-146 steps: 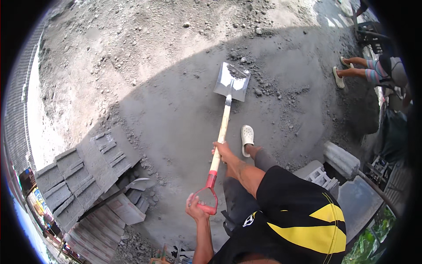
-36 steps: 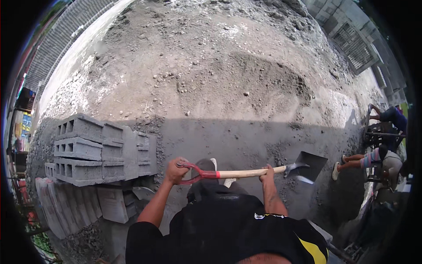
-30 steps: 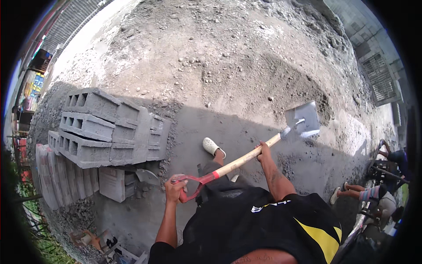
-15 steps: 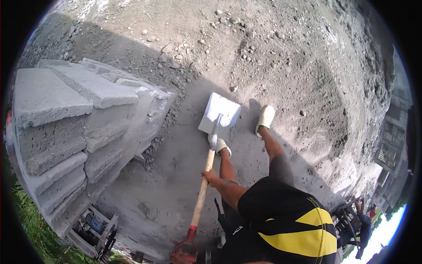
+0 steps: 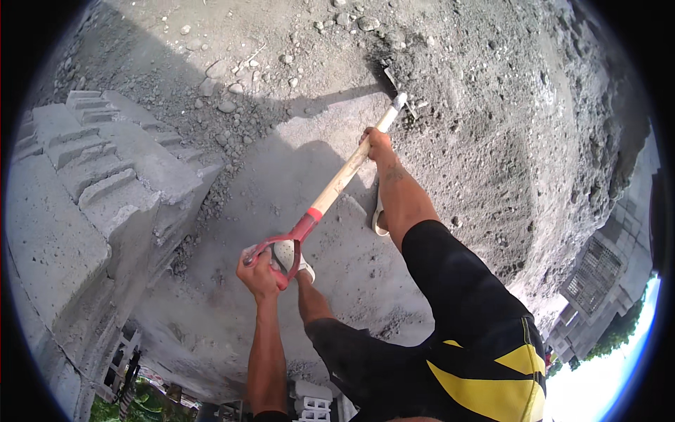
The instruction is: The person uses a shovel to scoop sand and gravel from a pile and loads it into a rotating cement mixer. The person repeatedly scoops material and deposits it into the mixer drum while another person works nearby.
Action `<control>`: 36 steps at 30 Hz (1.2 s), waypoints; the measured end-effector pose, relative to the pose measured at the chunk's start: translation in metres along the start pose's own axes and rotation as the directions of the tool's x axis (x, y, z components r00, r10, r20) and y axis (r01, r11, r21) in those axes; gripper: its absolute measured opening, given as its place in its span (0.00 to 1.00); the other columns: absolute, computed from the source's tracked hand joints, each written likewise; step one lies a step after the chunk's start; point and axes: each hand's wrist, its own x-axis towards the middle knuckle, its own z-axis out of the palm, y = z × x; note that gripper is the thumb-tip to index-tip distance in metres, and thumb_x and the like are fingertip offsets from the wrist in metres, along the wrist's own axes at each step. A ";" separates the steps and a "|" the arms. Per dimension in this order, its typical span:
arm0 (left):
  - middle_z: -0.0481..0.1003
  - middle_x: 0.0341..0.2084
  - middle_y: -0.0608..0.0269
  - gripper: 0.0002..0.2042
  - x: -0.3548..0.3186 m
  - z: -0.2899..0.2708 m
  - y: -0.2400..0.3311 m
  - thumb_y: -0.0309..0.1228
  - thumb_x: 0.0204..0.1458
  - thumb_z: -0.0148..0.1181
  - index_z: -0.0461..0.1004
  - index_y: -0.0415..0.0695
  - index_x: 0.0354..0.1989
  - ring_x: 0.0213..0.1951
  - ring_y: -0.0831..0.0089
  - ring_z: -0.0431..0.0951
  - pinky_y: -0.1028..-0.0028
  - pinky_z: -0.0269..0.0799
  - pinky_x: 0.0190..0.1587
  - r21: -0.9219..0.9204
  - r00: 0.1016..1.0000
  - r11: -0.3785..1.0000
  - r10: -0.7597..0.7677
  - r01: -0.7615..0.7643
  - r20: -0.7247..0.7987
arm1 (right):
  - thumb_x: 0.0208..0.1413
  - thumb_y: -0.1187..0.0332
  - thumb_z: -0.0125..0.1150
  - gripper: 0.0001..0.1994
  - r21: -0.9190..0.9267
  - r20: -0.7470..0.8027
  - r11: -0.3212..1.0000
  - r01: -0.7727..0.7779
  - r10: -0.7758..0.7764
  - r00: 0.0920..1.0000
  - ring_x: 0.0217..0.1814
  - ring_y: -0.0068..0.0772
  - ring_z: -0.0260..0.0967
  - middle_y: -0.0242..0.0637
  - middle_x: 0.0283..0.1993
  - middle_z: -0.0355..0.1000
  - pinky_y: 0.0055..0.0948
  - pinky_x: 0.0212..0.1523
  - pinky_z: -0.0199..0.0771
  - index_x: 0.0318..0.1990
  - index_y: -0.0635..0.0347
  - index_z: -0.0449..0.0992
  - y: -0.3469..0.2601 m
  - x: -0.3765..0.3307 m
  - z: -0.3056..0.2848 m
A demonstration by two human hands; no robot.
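A shovel with a pale wooden shaft (image 5: 344, 174) slants from near my left side up to the far right. My left hand (image 5: 259, 274) is closed round the red D-shaped grip (image 5: 304, 226) at its near end. Farther up, my right hand (image 5: 380, 143) wraps the shaft close to the metal socket. The shovel blade (image 5: 391, 79) shows almost edge-on, touching the loose sand and gravel (image 5: 457, 141); how deep it sits I cannot tell. Behind the grip is one of my pale clogs (image 5: 285, 254); the other clog (image 5: 380, 216) is partly covered by my right forearm.
Stacked grey concrete blocks (image 5: 63, 211) rise at the left. Stones (image 5: 226, 106) lie scattered beyond them. Along the far right stand more blocks and a mesh screen (image 5: 594, 276). Hollow blocks (image 5: 313, 406) sit at the lower edge.
The shovel has swung forward and right, its blade going from above my foot to the gravel. Both hands moved forward with it, still holding grip and shaft.
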 end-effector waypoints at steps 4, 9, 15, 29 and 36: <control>0.70 0.17 0.62 0.07 -0.027 0.080 -0.013 0.20 0.43 0.58 0.70 0.34 0.31 0.15 0.76 0.69 0.76 0.65 0.19 -0.044 0.981 0.991 0.133 -0.128 0.139 | 0.53 0.76 0.51 0.05 0.054 0.003 0.995 0.089 -0.089 0.996 0.18 0.32 0.61 0.37 0.20 0.62 0.31 0.19 0.68 0.34 0.69 0.66 -0.087 0.030 -0.056; 0.71 0.17 0.61 0.05 -0.088 0.075 -0.006 0.19 0.42 0.57 0.69 0.35 0.28 0.15 0.75 0.70 0.76 0.65 0.19 -0.090 0.980 0.996 0.032 -0.015 0.196 | 0.55 0.73 0.53 0.04 0.047 -0.060 0.988 0.145 -0.142 0.988 0.18 0.28 0.62 0.33 0.20 0.63 0.28 0.20 0.69 0.33 0.63 0.66 -0.135 -0.039 -0.133; 0.67 0.16 0.61 0.05 -0.166 -0.031 0.017 0.17 0.41 0.54 0.65 0.37 0.26 0.13 0.73 0.67 0.74 0.66 0.18 -0.103 0.957 0.994 -0.006 0.037 0.288 | 0.49 0.75 0.55 0.05 0.129 -0.203 0.973 0.191 -0.162 0.966 0.17 0.31 0.64 0.36 0.20 0.64 0.30 0.19 0.69 0.31 0.66 0.67 -0.109 -0.207 -0.192; 0.67 0.16 0.57 0.07 -0.129 -0.371 0.181 0.18 0.36 0.51 0.61 0.40 0.24 0.12 0.70 0.68 0.72 0.66 0.15 0.092 0.464 0.623 0.467 -0.777 0.753 | 0.48 0.75 0.56 0.05 0.767 -0.182 0.640 0.050 0.143 0.973 0.17 0.34 0.64 0.38 0.19 0.64 0.34 0.19 0.71 0.30 0.65 0.68 0.147 -0.537 -0.164; 0.65 0.12 0.63 0.05 -0.170 -0.348 0.258 0.23 0.36 0.57 0.67 0.43 0.22 0.12 0.73 0.65 0.74 0.60 0.16 0.112 0.245 0.518 0.196 -0.848 0.949 | 0.48 0.74 0.54 0.04 0.964 -0.203 0.225 0.141 0.281 0.938 0.17 0.31 0.63 0.37 0.19 0.63 0.32 0.18 0.70 0.26 0.63 0.67 0.313 -0.586 -0.195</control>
